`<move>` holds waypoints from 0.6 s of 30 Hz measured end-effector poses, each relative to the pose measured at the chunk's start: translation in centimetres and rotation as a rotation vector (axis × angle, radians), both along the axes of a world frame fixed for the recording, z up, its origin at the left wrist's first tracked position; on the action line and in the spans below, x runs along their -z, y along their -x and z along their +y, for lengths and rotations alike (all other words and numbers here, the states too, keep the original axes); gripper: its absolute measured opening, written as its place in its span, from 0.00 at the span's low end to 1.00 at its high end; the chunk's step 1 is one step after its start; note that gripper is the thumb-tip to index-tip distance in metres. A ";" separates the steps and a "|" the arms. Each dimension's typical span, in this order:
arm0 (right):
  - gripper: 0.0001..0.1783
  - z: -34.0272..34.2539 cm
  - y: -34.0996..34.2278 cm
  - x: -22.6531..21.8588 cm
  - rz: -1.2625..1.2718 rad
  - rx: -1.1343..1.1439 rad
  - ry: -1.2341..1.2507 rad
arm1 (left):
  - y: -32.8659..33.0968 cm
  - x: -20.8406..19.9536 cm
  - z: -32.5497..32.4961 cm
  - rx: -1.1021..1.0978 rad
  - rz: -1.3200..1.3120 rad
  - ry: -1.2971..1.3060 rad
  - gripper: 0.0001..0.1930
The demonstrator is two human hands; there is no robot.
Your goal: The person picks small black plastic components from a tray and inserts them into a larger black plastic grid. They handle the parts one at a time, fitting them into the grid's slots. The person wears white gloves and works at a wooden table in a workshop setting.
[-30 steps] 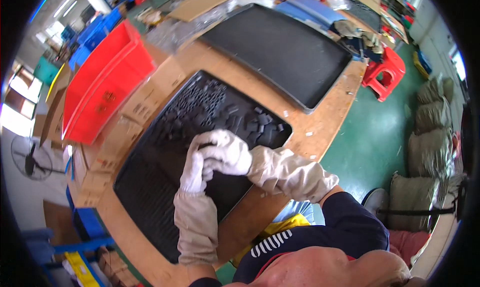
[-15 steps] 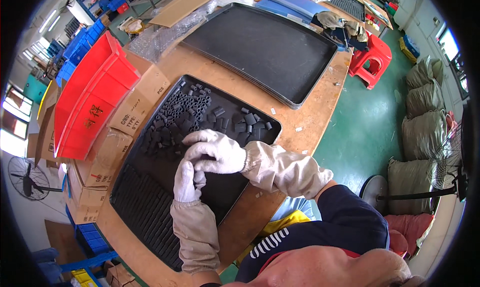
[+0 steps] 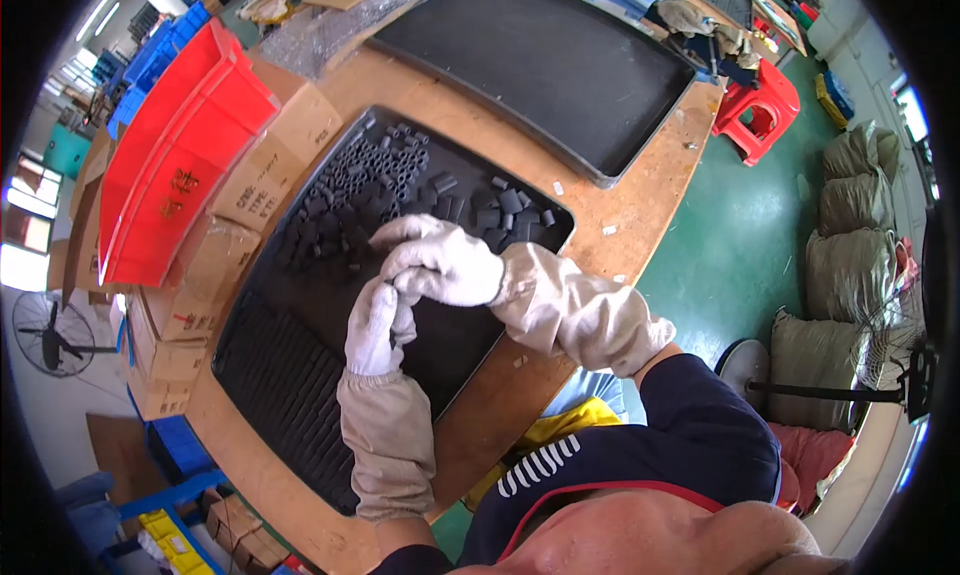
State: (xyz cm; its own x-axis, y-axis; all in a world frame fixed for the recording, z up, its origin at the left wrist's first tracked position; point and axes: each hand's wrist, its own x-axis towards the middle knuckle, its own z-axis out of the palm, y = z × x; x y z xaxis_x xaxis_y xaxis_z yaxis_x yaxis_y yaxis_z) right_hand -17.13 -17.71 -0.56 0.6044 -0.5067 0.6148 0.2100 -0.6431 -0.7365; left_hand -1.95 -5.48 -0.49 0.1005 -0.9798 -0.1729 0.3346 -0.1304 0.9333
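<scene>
Busy spot, this one: a tall red plastic bin [image 3: 185,165] sits on brown cardboard boxes [image 3: 205,275] along the left of the tan wooden surface [image 3: 625,220], and a big black rectangular tray [image 3: 550,65] takes up the far side. Past the right edge there's a red plastic stool [image 3: 760,115] on the green floor [image 3: 700,245], with bulging grey-green sacks [image 3: 850,275] lined up by the wall. What blocks the view most is the person: the white-gloved left hand [image 3: 375,330] and white-gloved right hand [image 3: 445,263], in beige sleeves [image 3: 580,310], cover the middle of the near black tray [image 3: 445,343]. Both hands are curled in narrow, fingertips meeting over that tray; can't tell if there's anything pinched between them. Count-wise I get one bin, one stool, four sacks and two trays up close; the small black tubes [image 3: 385,170] are way too many to count, bunched in the near tray's far half, just beyond the hands. That tray's long axis slants from upper right to lower left. Lots of the tubes stand on end with round openings up, others lie on their sides pointing every which way, while the neat black rows [image 3: 285,395] at lower left run roughly crosswise to the tray.
</scene>
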 end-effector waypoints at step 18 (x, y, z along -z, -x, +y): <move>0.14 -7.1 7.7 -0.4 0.713 0.868 0.429 | -1.1 1.4 -0.1 -0.022 0.069 0.019 0.15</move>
State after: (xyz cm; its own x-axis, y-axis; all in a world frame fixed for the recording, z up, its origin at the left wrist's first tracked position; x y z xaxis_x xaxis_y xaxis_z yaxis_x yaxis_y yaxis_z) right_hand -24.80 -24.84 -0.20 0.4360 -0.7488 0.4993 -0.7818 -0.5899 -0.2019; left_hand -0.83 -5.62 -1.85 0.1102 -0.9806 -0.1620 0.4004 -0.1054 0.9103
